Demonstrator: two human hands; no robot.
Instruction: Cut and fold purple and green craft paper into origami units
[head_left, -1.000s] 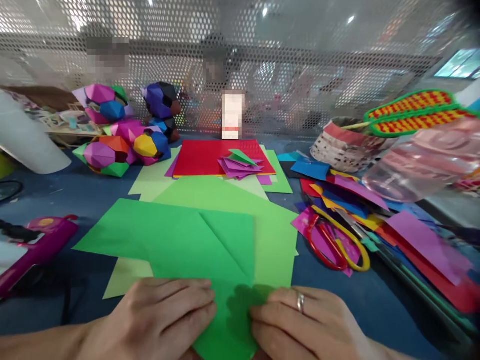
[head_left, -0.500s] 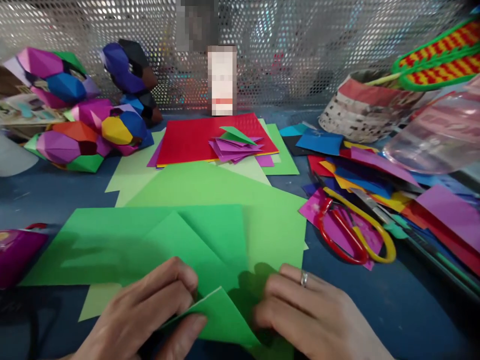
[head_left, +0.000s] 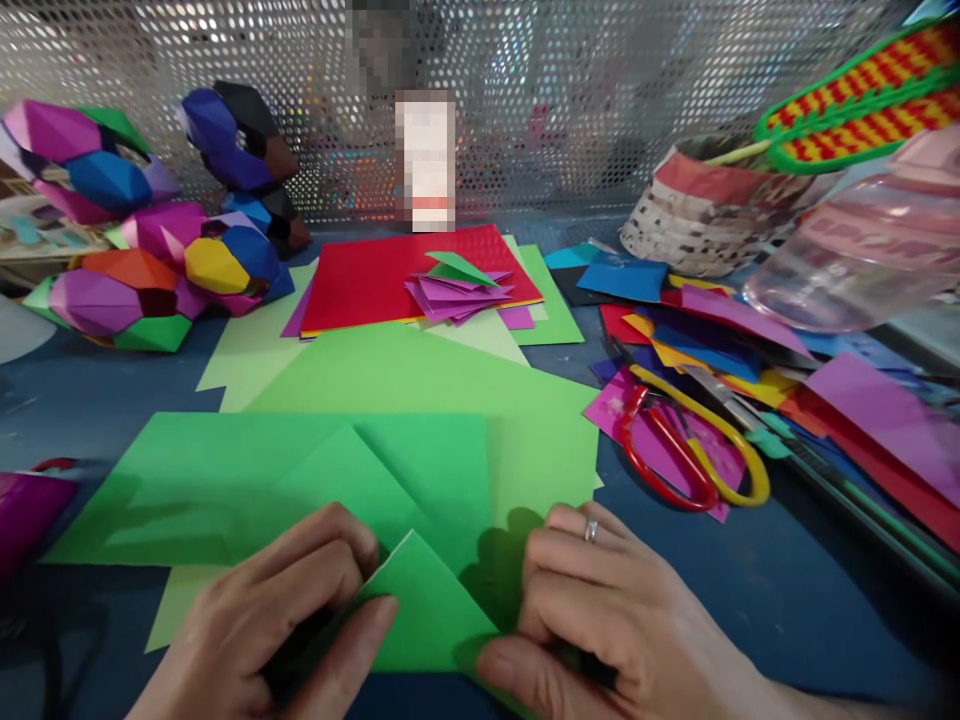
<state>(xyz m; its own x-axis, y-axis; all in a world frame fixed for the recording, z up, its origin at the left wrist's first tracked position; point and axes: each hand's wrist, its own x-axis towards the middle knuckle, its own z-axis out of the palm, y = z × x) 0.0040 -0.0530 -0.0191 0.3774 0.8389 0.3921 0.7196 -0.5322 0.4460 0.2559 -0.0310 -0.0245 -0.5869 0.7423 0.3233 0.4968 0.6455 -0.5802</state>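
Note:
A green paper with a folded-over flap lies at the front, its pointed tip facing away from me. My left hand pinches its left edge, thumb on top and bent fingers behind. On the right corner rests the thumb of my right hand, which wears a ring and has its fingers curled; their tips are hidden. Under and behind the flap are a wide darker green sheet and a large light green sheet.
Red sheets carry small purple and green folded pieces. Scissors, a cutter and coloured scraps lie right, below a clear bottle and woven basket. Paper models stand left.
The flap's tip has moved up and left and stands more centred. My right thumb has come out onto the paper's right corner. The whole view has shifted slightly.

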